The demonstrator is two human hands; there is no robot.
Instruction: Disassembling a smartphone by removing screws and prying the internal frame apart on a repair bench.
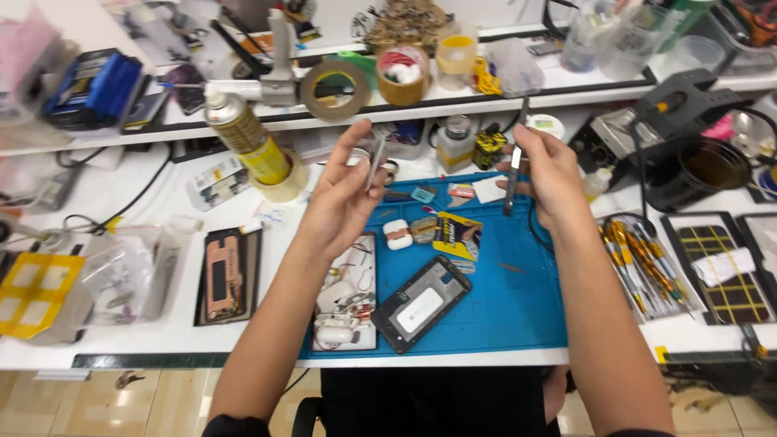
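My left hand (344, 194) is raised above the blue work mat (518, 291), its fingers pinching a thin grey metal strip (376, 159) held upright. My right hand (550, 174) grips a slim dark tool (513, 174) like a pen, tip pointing down at the mat. Below both hands an opened phone body (421, 303) lies tilted on the mat, with a small white case (396, 234) and a yellow packet (457, 235) behind it.
A white tray (348, 340) of small parts sits at the mat's left edge. A spray can (243, 133) stands inside a tape roll at the left. A rack of screwdrivers (643, 263) lies to the right. Tape rolls (336, 89) and jars crowd the shelf.
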